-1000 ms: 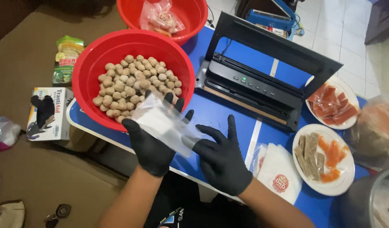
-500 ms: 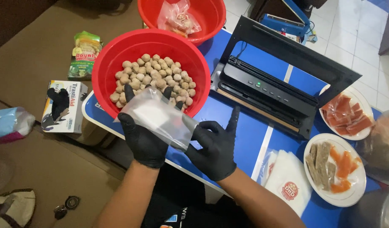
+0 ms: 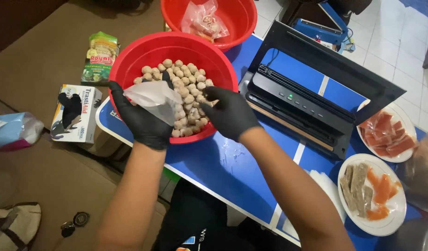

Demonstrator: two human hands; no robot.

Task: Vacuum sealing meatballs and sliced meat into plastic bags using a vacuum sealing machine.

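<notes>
While the left hand [image 3: 142, 116] pinches a clear plastic bag [image 3: 153, 98] over the red basin [image 3: 130, 60] at the worktop's left edge, the right hand [image 3: 230, 114] curls onto meatballs [image 3: 188, 88]; bag looks unfilled; basin full; sealing pending.

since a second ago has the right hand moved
Yes. The right hand has gone from the blue table up to the meatballs in the red bowl.

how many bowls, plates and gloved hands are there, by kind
red bowls: 2, the near bowl of meatballs and the far bowl
white plates: 2, and
black-gloved hands: 2, left hand, right hand
total: 6
</notes>
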